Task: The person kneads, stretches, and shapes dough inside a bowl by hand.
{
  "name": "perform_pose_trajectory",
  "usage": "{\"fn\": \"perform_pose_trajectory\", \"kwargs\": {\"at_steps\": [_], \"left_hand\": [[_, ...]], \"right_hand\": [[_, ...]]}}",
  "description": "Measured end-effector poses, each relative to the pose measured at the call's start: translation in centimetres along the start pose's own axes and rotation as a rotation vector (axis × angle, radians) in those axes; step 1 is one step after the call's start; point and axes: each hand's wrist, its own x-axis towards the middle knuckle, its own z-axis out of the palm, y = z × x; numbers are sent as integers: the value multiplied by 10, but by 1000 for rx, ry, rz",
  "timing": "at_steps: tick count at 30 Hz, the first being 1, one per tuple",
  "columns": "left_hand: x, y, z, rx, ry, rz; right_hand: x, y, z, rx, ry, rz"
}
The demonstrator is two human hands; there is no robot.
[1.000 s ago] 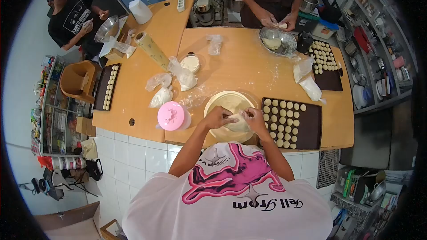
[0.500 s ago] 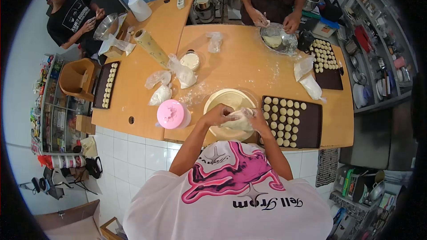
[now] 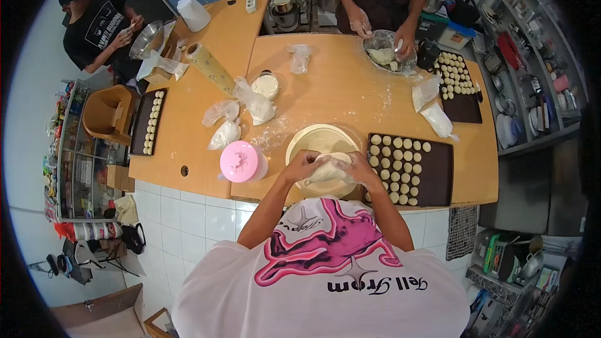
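A soft, pale lump of dough [image 3: 330, 171] hangs between my two hands above a cream-coloured bowl [image 3: 295, 145] at the table's front edge. My left hand [image 3: 304, 165] grips the dough's left side, fingers curled in. On the other side my right hand [image 3: 360, 170] has its fingers closed on the dough, with white flour on them. Whatever lies at the bottom of the bowl is mostly hidden by the dough and hands. Just right of the bowl lies a dark baking tray [image 3: 436, 178] bearing rows of small round dough balls [image 3: 397, 169].
Left of the bowl stands a pink-lidded container [image 3: 241, 161]. Flour bags [image 3: 258, 105], a roll of plastic film [image 3: 210, 67] and a white tub [image 3: 266, 86] sit beyond. Across the table a co-worker handles dough at a metal bowl [image 3: 400, 66]; another person works at far left.
My right hand has turned inward around the dough, and the lump looks rounder and less stretched. Across the table, the co-worker's hand has moved down into the metal bowl.
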Motion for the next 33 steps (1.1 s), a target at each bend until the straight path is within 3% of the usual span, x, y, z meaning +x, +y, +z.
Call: {"fn": "perform_pose_trajectory", "kwargs": {"at_steps": [4,7,10,16,19,22,25,26,28,29,30,31,33], "left_hand": [[3,4,-4,135,-18,18],[6,1,-6,203,-11,43],[5,-2,3,1,84,35],[7,-31,-4,-79,210,1],[2,-24,-12,56,267,180],[0,-5,-14,22,529,363],[11,-37,-7,-744,539,243],[5,-40,1,-949,434,154],[-18,-10,20,-1341,197,-34],[-16,-18,18,-1364,122,0],[-15,-20,15,-1390,46,33],[-13,-21,15,-1416,-30,74],[-11,-21,14,-1509,48,74]], "right_hand": [[-5,1,1,258,38,120],[-5,1,-2,189,71,132],[1,10,-2,64,53,79],[5,11,8,149,130,139],[12,9,8,-58,273,-25],[8,-25,5,-209,244,-298],[8,-38,16,-389,235,-514],[8,-37,20,-446,225,-579],[-2,-47,33,-519,-101,-538],[-8,-50,39,-549,-260,-507],[-10,-43,42,-476,-175,-580],[-11,-37,39,-369,-116,-521],[-9,-23,27,-155,-5,-409]]}}
